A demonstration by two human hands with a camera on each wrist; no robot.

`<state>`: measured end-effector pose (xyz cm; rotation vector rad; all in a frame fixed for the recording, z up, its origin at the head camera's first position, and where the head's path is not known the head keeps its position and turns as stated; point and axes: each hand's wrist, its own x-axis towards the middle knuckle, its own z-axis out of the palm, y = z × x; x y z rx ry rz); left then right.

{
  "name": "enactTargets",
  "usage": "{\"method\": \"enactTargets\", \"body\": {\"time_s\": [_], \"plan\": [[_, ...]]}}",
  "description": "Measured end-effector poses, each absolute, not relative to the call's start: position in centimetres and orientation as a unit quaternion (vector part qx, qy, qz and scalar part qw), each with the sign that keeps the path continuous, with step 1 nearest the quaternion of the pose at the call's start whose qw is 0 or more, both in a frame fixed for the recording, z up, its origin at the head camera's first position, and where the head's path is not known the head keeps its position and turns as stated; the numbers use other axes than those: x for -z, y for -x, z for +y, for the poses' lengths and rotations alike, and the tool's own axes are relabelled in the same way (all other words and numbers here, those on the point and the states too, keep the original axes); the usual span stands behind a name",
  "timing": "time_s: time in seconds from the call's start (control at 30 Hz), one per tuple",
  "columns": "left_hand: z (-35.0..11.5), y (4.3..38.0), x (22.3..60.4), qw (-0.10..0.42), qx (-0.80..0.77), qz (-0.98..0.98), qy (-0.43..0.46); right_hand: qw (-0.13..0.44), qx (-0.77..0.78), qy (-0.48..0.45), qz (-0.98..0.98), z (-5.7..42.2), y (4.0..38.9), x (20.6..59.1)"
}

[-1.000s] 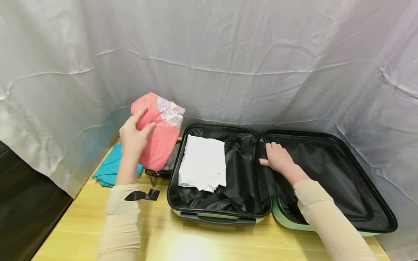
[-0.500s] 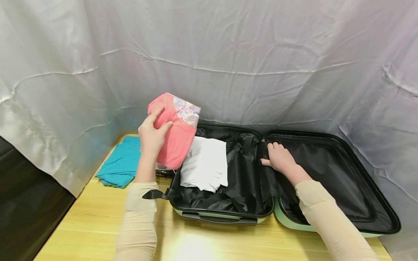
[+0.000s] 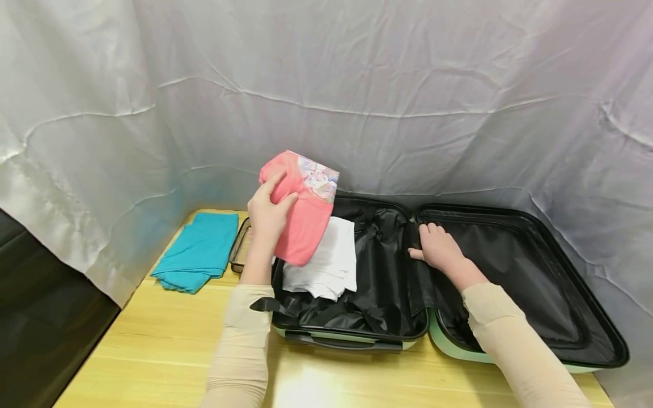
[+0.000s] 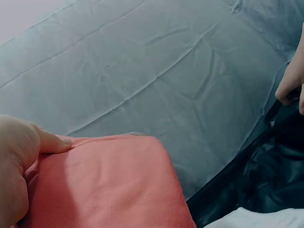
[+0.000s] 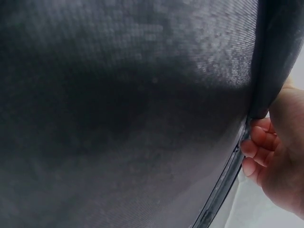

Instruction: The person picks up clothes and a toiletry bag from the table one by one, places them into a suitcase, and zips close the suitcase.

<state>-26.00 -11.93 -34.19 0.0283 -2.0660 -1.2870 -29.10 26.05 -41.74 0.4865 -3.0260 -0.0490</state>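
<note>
My left hand (image 3: 268, 212) pinches a folded pink garment (image 3: 306, 224) with a floral patch, thumb on its front face. The garment hangs over the left half of an open black-lined suitcase (image 3: 347, 341) and overlaps a folded white garment (image 3: 339, 260) lying inside. At the suitcase's middle, my right hand (image 3: 437, 246) grips the edge of a black fabric divider (image 3: 417, 283). In the right wrist view, curled fingers (image 5: 259, 154) hold that divider (image 5: 118, 118) by its zippered edge.
A folded teal garment (image 3: 201, 249) lies on the wooden table (image 3: 163, 340) at the left. Beside it, a black-edged mesh pouch (image 3: 240, 252) is partly hidden by my left arm. The suitcase's right half (image 3: 510, 272) lies open near the grey curtain (image 3: 357, 102).
My left hand has carried the pink garment rightward, from beside the suitcase to over the white garment. The right hand keeps its grip on the divider.
</note>
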Motion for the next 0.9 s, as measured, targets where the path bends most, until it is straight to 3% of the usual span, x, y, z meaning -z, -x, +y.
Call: {"method": "enactTargets", "body": {"time_s": [0.53, 0.9], "plan": [[-8.8, 27.6, 36.6, 0.331, 0.526, -0.784, -0.008, 0.033, 0.003, -0.153, -0.988, 25.9, 29.3, 41.7], [-8.4, 28.1, 38.2, 0.262, 0.550, -0.793, -0.021, 0.029, -0.004, -0.159, -0.987, 25.6, 29.2, 41.8]]}}
